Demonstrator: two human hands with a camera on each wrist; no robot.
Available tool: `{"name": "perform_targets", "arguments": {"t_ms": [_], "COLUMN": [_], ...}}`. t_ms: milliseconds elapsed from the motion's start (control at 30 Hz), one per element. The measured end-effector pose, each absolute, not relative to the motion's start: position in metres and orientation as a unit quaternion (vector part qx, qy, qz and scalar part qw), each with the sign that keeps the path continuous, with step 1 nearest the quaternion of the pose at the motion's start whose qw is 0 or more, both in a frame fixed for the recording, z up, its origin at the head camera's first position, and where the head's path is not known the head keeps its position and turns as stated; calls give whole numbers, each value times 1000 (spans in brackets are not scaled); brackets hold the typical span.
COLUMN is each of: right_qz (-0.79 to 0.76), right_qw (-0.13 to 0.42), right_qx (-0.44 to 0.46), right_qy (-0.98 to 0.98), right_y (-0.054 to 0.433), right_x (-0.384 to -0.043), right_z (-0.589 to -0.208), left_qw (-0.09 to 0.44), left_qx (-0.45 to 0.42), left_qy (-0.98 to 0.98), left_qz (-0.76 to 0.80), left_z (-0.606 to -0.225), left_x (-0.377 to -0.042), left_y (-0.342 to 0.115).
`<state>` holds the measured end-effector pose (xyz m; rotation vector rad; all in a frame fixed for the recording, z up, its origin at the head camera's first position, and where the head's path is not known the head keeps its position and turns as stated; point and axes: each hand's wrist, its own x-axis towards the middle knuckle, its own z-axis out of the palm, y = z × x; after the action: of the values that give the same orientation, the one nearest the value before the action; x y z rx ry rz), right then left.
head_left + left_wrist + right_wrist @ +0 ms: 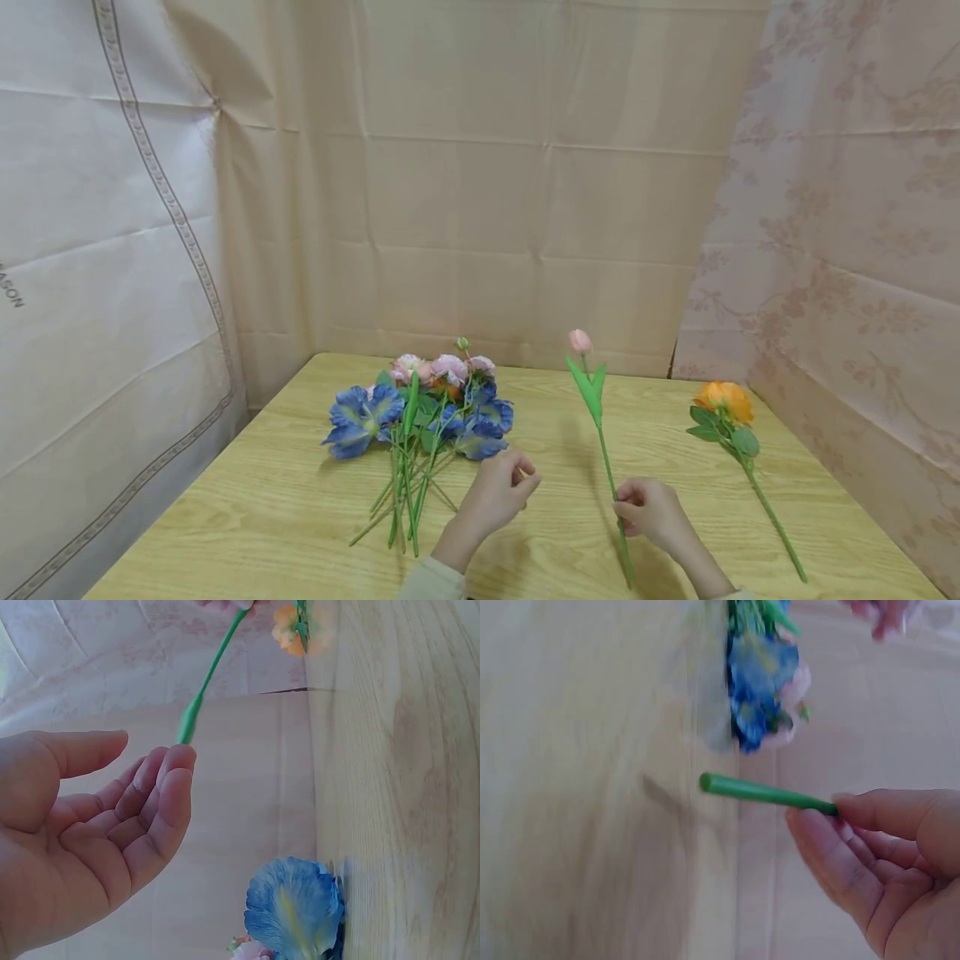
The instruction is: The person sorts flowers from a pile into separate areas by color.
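My right hand (651, 512) pinches the green stem of an artificial pink tulip (581, 342) between thumb and fingers. The tulip stands nearly upright above the table, its two green leaves below the bloom. In the right wrist view the lower end of the stem (757, 793) sticks out past the fingertips. My left hand (498, 492) hovers to the left of the tulip, fingers loosely bent. The left wrist view shows the left hand's palm holding nothing, thumb apart from the fingers. Beside the left hand lies a pile of artificial flowers, with blue blooms (367, 421) and pink blooms (450, 369).
A single orange flower (723, 402) with green leaves lies on the right side of the wooden table (285, 500). The pile's green stems (405, 500) point toward the front edge. Beige cloth (525, 192) hangs behind the table, with more cloth at both sides.
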<state>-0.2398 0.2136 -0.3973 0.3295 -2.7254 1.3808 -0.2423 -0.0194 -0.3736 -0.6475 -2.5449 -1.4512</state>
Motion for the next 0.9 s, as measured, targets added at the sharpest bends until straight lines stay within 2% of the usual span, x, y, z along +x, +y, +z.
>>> {"name": "perform_targets", "arguments": {"t_ms": [200,900], "right_qz": [419,357], "right_qw": [33,-9], "right_qx": [30,-25], "right_qy": [-907,-934], "right_y": [231,268], "right_x": [-247,-269], "right_z": [-394,-402], "left_qw": [63,49], "left_qx": [-220,-225], "left_qy": [-849,-860], "left_qz": [-477,-455], "left_z": [-376,-382], "left_x": [-242,-242], "left_y": [-20,-21]}}
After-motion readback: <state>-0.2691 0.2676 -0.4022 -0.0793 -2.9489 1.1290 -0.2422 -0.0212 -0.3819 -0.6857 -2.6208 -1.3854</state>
